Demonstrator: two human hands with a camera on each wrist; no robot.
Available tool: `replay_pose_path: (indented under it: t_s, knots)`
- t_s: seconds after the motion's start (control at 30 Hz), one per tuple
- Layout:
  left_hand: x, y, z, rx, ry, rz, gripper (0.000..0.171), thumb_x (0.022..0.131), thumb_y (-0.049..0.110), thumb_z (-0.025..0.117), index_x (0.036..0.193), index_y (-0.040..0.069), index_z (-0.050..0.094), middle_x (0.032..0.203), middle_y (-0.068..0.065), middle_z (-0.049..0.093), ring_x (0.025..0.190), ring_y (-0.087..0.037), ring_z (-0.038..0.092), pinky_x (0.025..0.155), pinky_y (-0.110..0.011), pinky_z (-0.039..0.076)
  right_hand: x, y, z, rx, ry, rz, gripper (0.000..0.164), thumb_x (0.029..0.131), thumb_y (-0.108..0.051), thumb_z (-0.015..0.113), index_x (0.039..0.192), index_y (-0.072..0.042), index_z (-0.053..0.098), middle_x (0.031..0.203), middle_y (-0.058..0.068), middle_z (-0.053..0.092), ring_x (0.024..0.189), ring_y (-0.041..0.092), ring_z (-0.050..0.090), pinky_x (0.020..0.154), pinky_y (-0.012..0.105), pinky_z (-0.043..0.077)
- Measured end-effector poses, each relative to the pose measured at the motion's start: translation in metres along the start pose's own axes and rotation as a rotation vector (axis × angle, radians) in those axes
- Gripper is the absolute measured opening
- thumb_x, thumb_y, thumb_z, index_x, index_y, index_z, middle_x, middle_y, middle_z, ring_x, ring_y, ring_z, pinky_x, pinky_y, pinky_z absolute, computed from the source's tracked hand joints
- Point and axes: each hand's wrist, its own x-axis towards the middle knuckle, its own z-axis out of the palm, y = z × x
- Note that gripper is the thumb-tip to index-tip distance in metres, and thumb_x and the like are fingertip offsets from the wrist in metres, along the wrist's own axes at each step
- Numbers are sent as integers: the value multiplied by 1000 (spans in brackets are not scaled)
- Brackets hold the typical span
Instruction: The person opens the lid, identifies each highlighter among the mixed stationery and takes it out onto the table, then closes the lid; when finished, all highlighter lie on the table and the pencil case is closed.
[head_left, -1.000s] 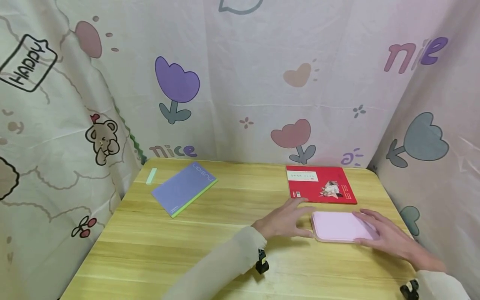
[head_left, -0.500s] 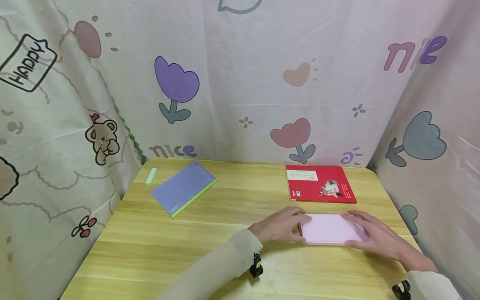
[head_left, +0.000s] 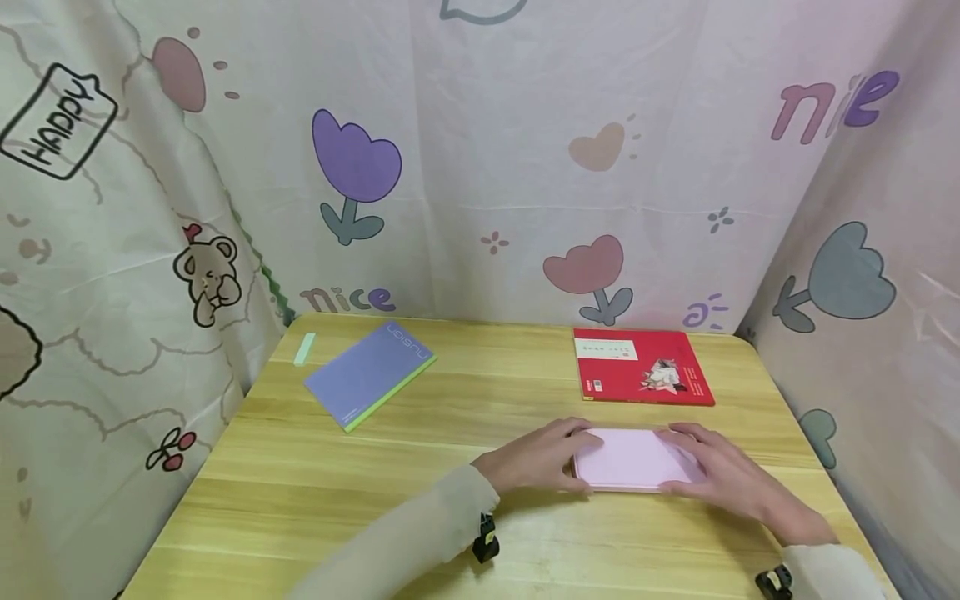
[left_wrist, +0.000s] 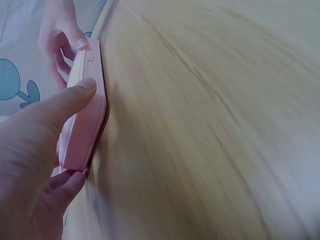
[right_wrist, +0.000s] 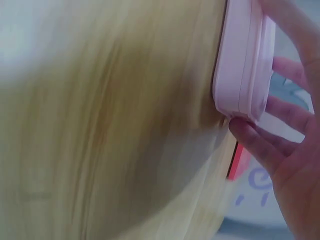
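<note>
A flat pink case (head_left: pixel 626 460) lies lengthwise near the front right of the table. At its left end, my left hand (head_left: pixel 536 457) holds it with the thumb over the lid edge and fingers around the corner. My right hand (head_left: pixel 723 475) grips the opposite end, thumb along the near edge and fingers at the far one. Seen from the left wrist, the case (left_wrist: pixel 82 130) shows a seam along its side and a small tab. In the right wrist view, fingertips of the right hand (right_wrist: pixel 295 155) curl at its rounded corner.
Behind the case lies a red book (head_left: pixel 645 367). A purple-blue notebook (head_left: pixel 371 375) with a green edge sits at the back left, beside a pale green strip (head_left: pixel 304 349). Patterned curtains (head_left: pixel 480 167) border the wooden table (head_left: pixel 315 492) at the back and sides.
My left hand has come down onto the left end of the case. Both hands and the case have moved left across the table. The book and notebook have stayed in place.
</note>
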Motion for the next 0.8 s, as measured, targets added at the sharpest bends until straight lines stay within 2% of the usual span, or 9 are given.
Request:
replay_pose_path:
  t_s: [0.17,0.43,0.67,0.8]
  knots:
    - [-17,-13,-6,-27,-1,-5,77,96,52,81,163,30,49,175,3,38,158,-15,40,129,-32,41,9,-14,6,15,10,-38,85,85,-68,84,150,-15,67,150,20,63,132,47,61,103,73,56]
    - [-43,-40,-20,-15,-9,46,75,99,49,79,162,20,51,176,-4,37,161,-20,40,131,-36,39,23,-31,15,73,-12,-69,81,86,-59,88,151,-17,66,154,17,62,138,44,59,108,71,55]
    - [-71,-71,-37,-38,-11,-9,75,98,41,83,162,17,51,178,-3,33,163,-22,37,133,-38,35,42,-54,24,154,-96,-43,79,89,-57,85,157,-24,61,165,15,52,149,44,50,114,72,50]
    - [-87,-86,-44,-76,17,-29,73,98,37,83,160,15,53,178,-5,34,163,-25,37,133,-41,37,55,-63,33,186,-104,-62,77,91,-54,85,158,-27,59,169,12,48,152,42,47,117,71,48]
